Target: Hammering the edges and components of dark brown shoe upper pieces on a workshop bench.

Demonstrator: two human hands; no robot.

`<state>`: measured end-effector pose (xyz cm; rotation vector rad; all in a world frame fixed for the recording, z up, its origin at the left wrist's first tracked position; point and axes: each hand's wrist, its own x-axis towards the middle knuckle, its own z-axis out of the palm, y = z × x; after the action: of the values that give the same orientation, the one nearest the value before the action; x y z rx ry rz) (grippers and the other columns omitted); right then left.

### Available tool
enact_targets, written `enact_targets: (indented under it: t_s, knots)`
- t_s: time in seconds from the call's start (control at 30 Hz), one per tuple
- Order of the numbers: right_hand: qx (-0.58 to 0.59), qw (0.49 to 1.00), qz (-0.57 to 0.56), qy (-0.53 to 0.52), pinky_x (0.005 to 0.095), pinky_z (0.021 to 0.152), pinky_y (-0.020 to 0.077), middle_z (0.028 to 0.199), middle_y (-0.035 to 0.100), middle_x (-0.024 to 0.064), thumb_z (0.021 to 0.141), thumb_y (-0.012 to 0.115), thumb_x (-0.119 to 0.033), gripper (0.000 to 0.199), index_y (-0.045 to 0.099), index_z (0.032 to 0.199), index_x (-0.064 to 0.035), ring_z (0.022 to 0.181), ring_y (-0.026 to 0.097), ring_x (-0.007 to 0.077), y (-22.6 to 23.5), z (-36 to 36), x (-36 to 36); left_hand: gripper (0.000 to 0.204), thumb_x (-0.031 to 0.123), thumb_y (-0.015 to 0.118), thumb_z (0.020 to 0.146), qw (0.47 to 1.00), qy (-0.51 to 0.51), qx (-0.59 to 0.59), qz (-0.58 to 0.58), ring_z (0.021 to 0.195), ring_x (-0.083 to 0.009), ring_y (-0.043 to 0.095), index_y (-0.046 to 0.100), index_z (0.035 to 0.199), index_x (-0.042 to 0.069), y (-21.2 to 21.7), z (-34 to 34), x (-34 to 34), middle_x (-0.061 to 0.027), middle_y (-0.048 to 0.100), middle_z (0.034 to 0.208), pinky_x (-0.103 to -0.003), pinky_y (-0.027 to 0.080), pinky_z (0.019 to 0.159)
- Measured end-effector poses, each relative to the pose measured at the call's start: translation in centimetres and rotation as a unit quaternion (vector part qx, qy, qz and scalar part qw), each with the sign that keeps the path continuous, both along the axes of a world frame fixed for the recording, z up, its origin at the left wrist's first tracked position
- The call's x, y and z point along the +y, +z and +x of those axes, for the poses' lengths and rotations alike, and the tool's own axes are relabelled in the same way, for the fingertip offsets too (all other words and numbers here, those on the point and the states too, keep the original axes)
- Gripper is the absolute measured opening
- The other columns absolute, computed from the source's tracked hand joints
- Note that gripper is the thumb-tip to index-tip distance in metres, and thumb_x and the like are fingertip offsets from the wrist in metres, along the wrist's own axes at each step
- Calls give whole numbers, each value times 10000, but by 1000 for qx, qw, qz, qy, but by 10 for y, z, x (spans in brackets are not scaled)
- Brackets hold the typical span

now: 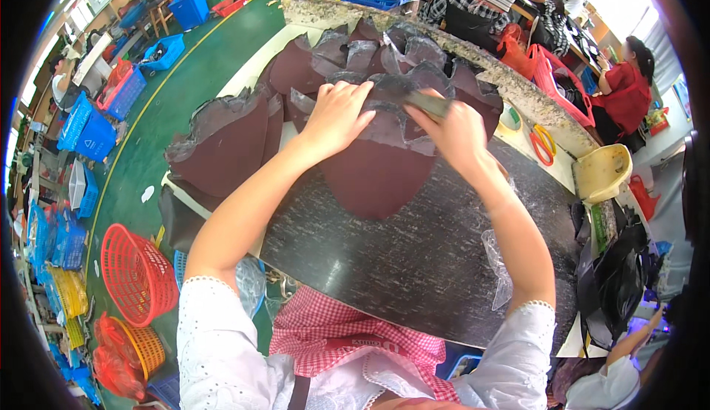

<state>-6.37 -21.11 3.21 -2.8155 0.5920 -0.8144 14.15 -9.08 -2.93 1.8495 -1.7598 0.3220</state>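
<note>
A maroon, rounded sheet piece (381,177), like leather or lining, lies on the dark speckled work board (347,262). Its far edge is covered by a shiny dark-grey band. My left hand (339,118) rests on the piece near that band, fingers stretched out and pressing down. In my right hand (457,136) is a flat grey-brown hand tool (429,104), held low over the grey band; motion blur hides its exact kind. Beyond my hands, several similar maroon pieces (292,66) overlap in a fan. More of them (222,140) are stacked at the left.
Orange-handled scissors (543,144) and a tape roll (510,118) lie at the right, near a cream plastic container (603,173). A rough ledge (458,51) borders the far side. Clear film (497,269) lies by my right forearm. A red basket (137,273) stands at lower left.
</note>
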Motion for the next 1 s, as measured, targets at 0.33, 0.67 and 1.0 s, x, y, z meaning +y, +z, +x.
enact_targets:
  t_s: [0.33, 0.67, 1.0]
  knots:
    - [19, 998, 61, 29, 495, 727, 555, 831, 724, 190, 959, 652, -408, 336, 668, 1006, -76, 837, 705, 408, -31, 58, -47, 77, 70, 793, 805, 956, -237, 175, 6, 839, -219, 644, 728, 845, 57, 44, -14, 12, -52, 684, 860, -344, 522, 781]
    - [9, 996, -62, 55, 465, 656, 540, 851, 727, 109, 920, 678, -290, 235, 637, 1070, -114, 773, 708, 348, -30, 4, -13, 172, 7, 698, 906, 800, -170, 539, 204, 791, -109, 604, 687, 1077, 24, 58, -128, 152, -28, 560, 914, -274, 550, 679]
    - [144, 908, 353, 172, 398, 605, 553, 813, 702, 81, 860, 727, -215, 270, 691, 1104, -103, 704, 713, 286, -5, -143, 117, 463, 21, 701, 833, 893, -213, 307, 252, 912, -252, 648, 645, 1292, 26, 25, -111, 135, -98, 633, 1091, -377, 537, 770]
